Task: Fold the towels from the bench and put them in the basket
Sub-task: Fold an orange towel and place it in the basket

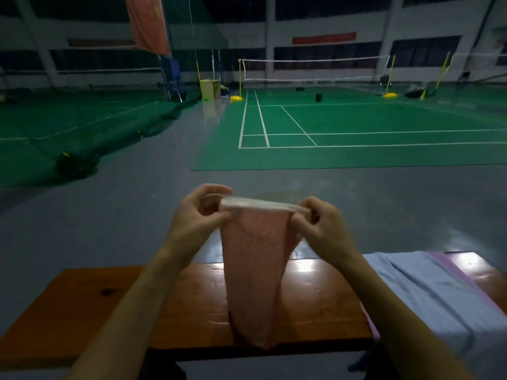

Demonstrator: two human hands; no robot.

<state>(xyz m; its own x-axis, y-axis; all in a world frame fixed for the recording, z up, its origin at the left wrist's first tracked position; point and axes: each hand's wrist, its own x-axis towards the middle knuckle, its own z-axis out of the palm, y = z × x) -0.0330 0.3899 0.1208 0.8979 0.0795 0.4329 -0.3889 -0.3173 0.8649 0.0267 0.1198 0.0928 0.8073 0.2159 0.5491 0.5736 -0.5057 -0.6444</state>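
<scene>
Nearest, the glossy orange-brown wooden tabletop [82, 303] carries a pale blue towel [428, 294] over a lilac one [452, 266] at its right end. Above its middle hangs a salmon-pink terry towel [253, 275], its lower tip just reaching the tabletop's near edge. The left hand [192, 220] and right hand [321, 226] each have fingers [216, 216] pinched closed on a top corner, the hem taut between them. This looks like the opening fold; next, the corners likely need bringing together. No basket is visible; beyond lies a green court [343, 124].

Pink towel [253, 272]: I saw it hanging doubled, pale top hem taut, tip over wooden bench [90, 300]. Light-blue towel [428, 294]: lay rumpled at bench's right end.
</scene>
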